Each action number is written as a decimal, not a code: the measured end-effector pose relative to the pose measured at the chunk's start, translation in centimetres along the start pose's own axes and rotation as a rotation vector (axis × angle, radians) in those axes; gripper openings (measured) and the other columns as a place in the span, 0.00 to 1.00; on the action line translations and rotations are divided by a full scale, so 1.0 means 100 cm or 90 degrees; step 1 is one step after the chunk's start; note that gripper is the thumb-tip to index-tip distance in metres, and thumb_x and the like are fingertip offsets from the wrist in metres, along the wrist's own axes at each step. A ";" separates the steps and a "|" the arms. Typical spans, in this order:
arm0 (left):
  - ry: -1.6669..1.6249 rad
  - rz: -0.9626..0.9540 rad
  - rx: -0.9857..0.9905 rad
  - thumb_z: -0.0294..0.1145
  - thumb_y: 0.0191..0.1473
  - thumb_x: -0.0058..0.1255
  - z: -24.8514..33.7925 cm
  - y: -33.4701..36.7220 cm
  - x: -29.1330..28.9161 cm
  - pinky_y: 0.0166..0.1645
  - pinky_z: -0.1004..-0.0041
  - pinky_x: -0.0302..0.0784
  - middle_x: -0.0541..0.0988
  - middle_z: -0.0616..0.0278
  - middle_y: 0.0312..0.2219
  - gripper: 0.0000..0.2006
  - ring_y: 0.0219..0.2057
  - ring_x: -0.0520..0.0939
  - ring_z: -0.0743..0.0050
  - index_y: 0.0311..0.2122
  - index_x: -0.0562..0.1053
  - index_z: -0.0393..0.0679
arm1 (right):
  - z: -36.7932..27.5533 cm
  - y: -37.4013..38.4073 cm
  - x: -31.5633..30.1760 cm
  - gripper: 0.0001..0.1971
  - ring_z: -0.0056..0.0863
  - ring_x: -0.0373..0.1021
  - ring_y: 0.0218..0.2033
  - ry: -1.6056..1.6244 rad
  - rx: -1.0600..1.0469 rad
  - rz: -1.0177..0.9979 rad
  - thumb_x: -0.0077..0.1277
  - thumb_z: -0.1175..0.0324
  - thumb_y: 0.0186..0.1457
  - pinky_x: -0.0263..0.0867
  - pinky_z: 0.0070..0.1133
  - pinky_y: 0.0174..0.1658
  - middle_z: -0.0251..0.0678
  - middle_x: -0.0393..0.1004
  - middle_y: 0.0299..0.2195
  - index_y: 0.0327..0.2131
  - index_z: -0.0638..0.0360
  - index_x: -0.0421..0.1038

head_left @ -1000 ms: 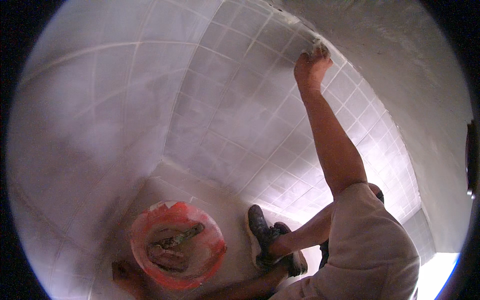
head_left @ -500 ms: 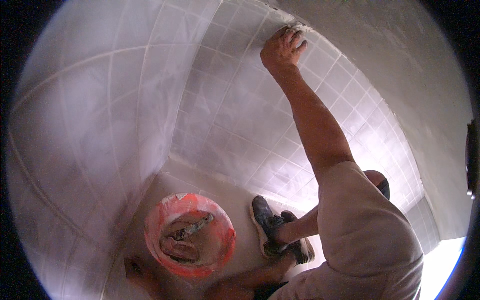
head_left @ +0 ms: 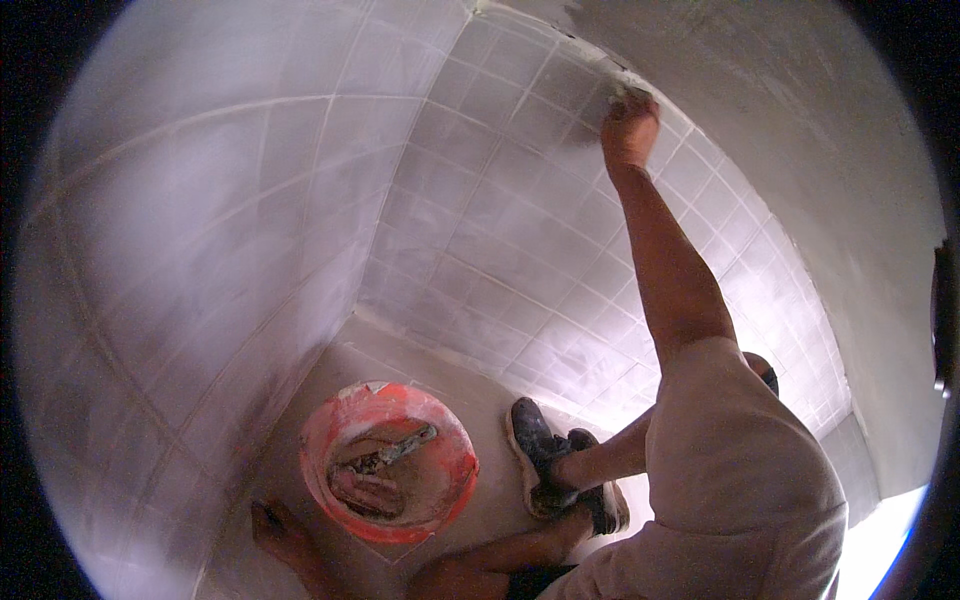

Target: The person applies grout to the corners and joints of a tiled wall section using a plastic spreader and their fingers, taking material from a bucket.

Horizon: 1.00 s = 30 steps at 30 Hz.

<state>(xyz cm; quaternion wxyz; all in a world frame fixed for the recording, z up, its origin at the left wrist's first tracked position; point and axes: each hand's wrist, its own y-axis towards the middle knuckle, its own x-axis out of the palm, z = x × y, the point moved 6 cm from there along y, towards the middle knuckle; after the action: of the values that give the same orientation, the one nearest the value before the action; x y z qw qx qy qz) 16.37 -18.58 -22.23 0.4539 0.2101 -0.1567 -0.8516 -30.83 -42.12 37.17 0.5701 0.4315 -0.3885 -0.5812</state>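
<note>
My right hand (head_left: pixel 630 132) is raised to the top edge of the tiled wall (head_left: pixel 540 200). Its fingers are curled against a whitish smear of paste (head_left: pixel 632 82) along that edge; what the fingertips hold, if anything, is hidden. Low on the left, my left hand (head_left: pixel 278 530) hangs in shadow beside an orange-red bucket (head_left: pixel 318 425), apart from it. Darkness hides its fingers. Inside the paste-smeared bucket lie a crusted tool handle (head_left: pixel 408 445) and a brownish lump (head_left: pixel 370 492) whose kind is unclear.
Another tiled wall (head_left: pixel 230 200), hazed with whitish film, rises on the left and meets the first in a corner. Grey plaster (head_left: pixel 800 150) lies beyond the tile edge. My dark shoes (head_left: pixel 535 450) are on the floor right of the bucket. Bright light enters at lower right.
My right hand has shifted right along the tile edge, and its spread fingers have curled in. The view has moved slightly. More of my left hand shows beside the bucket.
</note>
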 end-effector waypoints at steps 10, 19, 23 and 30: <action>-0.005 -0.127 -0.138 0.31 0.59 0.47 0.019 0.013 -0.007 0.27 0.62 0.63 0.68 0.50 0.18 0.15 0.21 0.63 0.59 0.24 0.65 0.31 | -0.060 0.000 0.036 0.40 0.53 0.57 0.55 -0.065 0.240 0.078 0.53 0.71 0.49 0.52 0.39 0.59 0.57 0.60 0.57 0.62 0.71 0.44; 0.039 -0.119 -0.122 0.35 0.60 0.47 0.017 0.011 -0.004 0.27 0.57 0.65 0.72 0.42 0.19 0.18 0.20 0.68 0.48 0.24 0.68 0.30 | -0.104 0.034 0.085 0.45 0.55 0.50 0.61 -0.007 0.392 0.091 0.55 0.68 0.45 0.45 0.41 0.64 0.61 0.55 0.60 0.62 0.77 0.42; 0.034 -0.088 -0.052 0.36 0.61 0.46 0.024 0.009 -0.002 0.28 0.57 0.65 0.72 0.42 0.19 0.19 0.20 0.69 0.48 0.25 0.69 0.29 | -0.127 0.035 0.097 0.41 0.53 0.53 0.61 0.049 0.345 -0.101 0.53 0.66 0.46 0.53 0.42 0.61 0.59 0.58 0.57 0.62 0.72 0.49; 0.012 -0.139 -0.174 0.33 0.60 0.47 0.018 0.011 -0.006 0.29 0.58 0.66 0.74 0.44 0.21 0.16 0.22 0.70 0.51 0.28 0.70 0.28 | -0.078 0.001 0.046 0.41 0.55 0.53 0.60 0.100 0.352 0.036 0.53 0.69 0.46 0.51 0.42 0.60 0.60 0.57 0.58 0.62 0.73 0.46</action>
<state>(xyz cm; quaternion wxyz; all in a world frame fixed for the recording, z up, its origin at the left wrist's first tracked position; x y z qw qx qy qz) 16.51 -18.51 -20.06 0.3848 0.1703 -0.0111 -0.9071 -23.34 -46.41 34.45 0.4753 0.6033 -0.4988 -0.4017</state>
